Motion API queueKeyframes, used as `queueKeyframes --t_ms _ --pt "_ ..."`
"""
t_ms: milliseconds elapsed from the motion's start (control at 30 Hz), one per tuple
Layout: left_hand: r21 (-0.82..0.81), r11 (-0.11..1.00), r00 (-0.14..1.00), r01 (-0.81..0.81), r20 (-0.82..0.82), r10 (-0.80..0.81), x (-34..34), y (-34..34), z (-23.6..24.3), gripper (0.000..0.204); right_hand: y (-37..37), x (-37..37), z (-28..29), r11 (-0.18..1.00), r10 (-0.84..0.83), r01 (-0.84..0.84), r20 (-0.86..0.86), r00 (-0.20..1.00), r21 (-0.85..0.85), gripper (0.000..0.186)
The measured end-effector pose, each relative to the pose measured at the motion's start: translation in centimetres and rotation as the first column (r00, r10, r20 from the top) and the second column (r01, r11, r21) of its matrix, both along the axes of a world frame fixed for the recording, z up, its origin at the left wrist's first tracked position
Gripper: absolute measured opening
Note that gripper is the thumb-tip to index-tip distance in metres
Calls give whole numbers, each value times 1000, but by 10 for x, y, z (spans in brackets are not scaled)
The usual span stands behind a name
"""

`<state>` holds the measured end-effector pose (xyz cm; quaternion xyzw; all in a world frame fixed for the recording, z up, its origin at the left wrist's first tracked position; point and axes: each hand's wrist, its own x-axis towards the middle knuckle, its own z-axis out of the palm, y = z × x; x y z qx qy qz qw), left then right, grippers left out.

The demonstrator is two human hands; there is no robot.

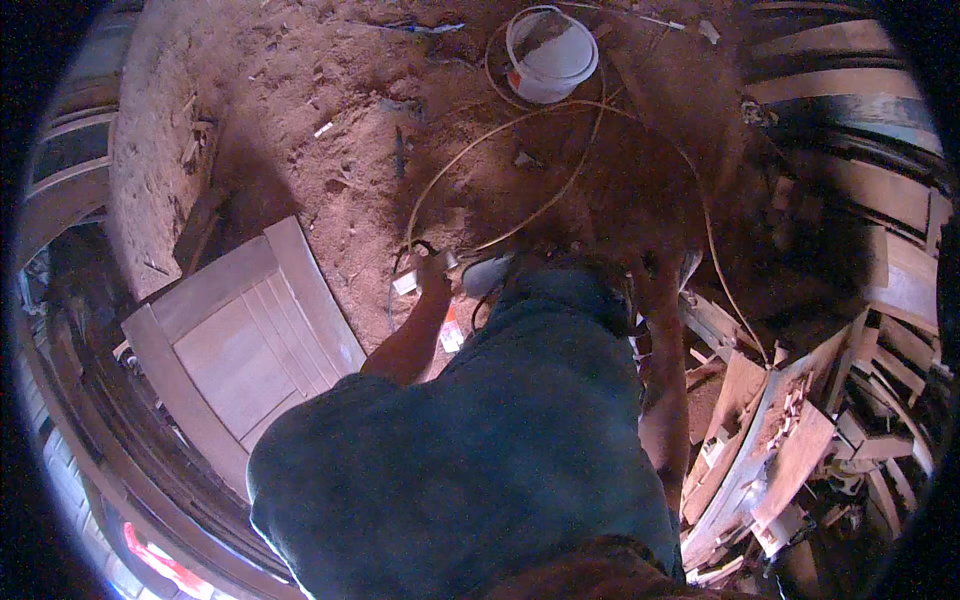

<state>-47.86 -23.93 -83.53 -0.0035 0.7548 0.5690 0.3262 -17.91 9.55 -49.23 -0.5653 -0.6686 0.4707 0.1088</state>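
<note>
My left hand [431,263] is closed around a small thing whose kind I cannot make out. A pale block-shaped piece [405,283] shows at its left side, and a thin yellowish hose [425,190] reaches down to this hand. My right hand [655,268] hangs low in shadow, beside a whitish piece [690,266]; its fingers are too dark to read. Between the hands is a grey rounded shape [486,276], perhaps a shoe, partly hidden by my body. Below my left hand lies a white and orange-red object [451,328], partly covered by my shirt.
A wooden panel door [240,350] leans at the left. The hose loops over sawdust-covered ground [330,130] around a white bucket [553,62] at the far side. Wood offcuts [795,460] pile up at the right. Stacked boards [860,190] line the right edge.
</note>
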Motion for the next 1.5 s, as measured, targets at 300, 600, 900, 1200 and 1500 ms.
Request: queueKeyframes --t_ms 300,600,900,1200,1500 --pt "-123 905 548 -406 760 349 43 -14 87 32 -9 -124 38 909 385 -391 -66 920 -148 34" --pt "-79 917 548 -390 780 300 95 -59 152 32 -109 -221 -11 258 966 -947 -84 246 194 32" --pt "-73 921 588 -382 750 303 102 -88 170 32 -161 -232 -47 -37 989 -776 136 64 629 19" --pt "-42 948 652 -316 716 249 84 -73 162 33 -165 -215 -44 -264 948 -903 263 -178 339 22" --pt "-19 970 710 -242 678 191 79 -49 153 34 -157 -203 -27 -258 939 -928 294 -176 270 23"
